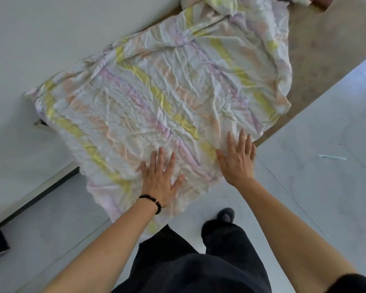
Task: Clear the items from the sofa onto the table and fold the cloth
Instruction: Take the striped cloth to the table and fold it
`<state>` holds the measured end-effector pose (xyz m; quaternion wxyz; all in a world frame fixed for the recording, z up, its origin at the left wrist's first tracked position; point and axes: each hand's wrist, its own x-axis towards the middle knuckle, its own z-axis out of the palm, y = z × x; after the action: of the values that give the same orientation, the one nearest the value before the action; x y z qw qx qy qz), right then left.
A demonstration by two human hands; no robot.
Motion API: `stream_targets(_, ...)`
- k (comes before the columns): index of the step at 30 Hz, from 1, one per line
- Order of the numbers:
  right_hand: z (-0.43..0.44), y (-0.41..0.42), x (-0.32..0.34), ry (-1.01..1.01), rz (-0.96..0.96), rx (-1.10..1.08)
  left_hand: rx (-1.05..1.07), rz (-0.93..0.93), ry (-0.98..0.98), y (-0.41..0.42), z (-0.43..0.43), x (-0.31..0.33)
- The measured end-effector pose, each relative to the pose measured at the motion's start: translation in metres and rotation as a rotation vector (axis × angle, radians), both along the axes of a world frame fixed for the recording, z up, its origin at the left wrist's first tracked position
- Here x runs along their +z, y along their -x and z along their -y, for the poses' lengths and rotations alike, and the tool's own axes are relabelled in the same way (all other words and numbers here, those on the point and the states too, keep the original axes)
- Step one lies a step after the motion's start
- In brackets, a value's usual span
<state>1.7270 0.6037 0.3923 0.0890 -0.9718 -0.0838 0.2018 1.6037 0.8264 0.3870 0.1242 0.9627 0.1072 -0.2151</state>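
The left hand (160, 178) and right hand (238, 159), apart and flat-fingered, are pressing the cloth (156, 92) at 6 o'clock; sweeping toward 12 o'clock should clear creases.

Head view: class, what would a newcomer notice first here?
A wrinkled pastel-striped cloth fills the middle, spread over a tan surface. Both hands lie flat on its near end: the left hand, with a bead bracelet at its wrist, and the right hand near the cloth's right edge.
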Motion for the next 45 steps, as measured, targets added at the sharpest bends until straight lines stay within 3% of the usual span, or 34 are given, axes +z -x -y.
stream_targets(4,0.074,-0.033,0.017,-0.016,-0.144,0.281,0.159,-0.183,-0.094,-0.031,0.065,0.001)
stream_targets(9,0.135,-0.067,0.059,-0.128,-0.203,0.169,0.341,-0.25,-0.056,-0.064,0.103,0.032)
stream_targets(16,0.172,-0.161,0.062,-0.384,-0.275,-0.101,0.185,-0.001,0.069,-0.185,0.182,0.052)
stream_targets(22,0.181,-0.258,0.053,-0.362,-0.272,-0.112,0.1,0.234,0.162,-0.3,0.243,0.032)
stream_targets(28,0.211,-0.368,0.058,-0.206,-0.364,-0.09,0.215,0.143,0.143,-0.401,0.267,0.022)
stream_targets(31,0.218,-0.416,0.065,-0.22,-0.384,-0.101,0.226,0.134,0.132,-0.43,0.271,0.026)
stream_targets(34,0.214,-0.457,0.067,-0.307,-0.43,-0.139,0.232,0.211,0.238,-0.443,0.281,0.027)
stream_targets(37,0.193,-0.503,0.056,-0.407,-0.531,-0.167,0.344,0.347,0.307,-0.455,0.298,0.039)
stream_targets(39,0.175,-0.535,0.042,-0.529,-0.7,-0.304,0.471,0.391,0.325,-0.462,0.31,0.049)
stream_targets(42,0.146,-0.569,0.035,-0.835,-0.954,-0.568,0.657,0.361,0.289,-0.468,0.328,0.059)
stream_targets(45,0.131,-0.597,0.039,-0.847,-1.001,-0.637,0.85,0.32,0.213,-0.473,0.353,0.067)
